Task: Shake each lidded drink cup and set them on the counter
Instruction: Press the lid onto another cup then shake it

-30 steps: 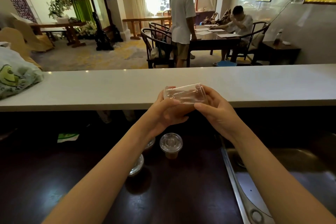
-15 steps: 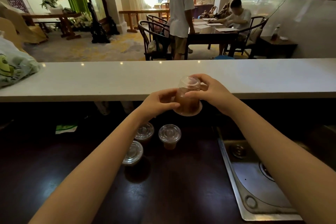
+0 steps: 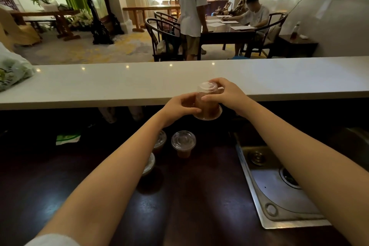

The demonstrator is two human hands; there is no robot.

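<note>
At far left a pale bag [image 3: 14,70] sits on the white surface [image 3: 119,84], well apart from my work. Below it, on the dark lower surface [image 3: 199,195], wait three lidded cups: one mostly hidden behind my left forearm [image 3: 148,164], one just behind it [image 3: 160,141], and one in the open [image 3: 183,144] holding brown drink.

My left hand [image 3: 177,109] wraps the side of the cup I'm working [image 3: 207,104], and my right hand [image 3: 225,94] pinches it near the upper end, so both grips are clenched on this one cup. It appears upside down: the wide lidded end points down toward me, the narrow base up and away, long axis nearly upright with a slight tilt. It hangs in the air in front of the white surface's near edge, touching nothing else.

That surface lies just beyond and about level with the cup, so I judge it must turn lid-up, then go forward. To the right is the steel sink [image 3: 279,189].
</note>
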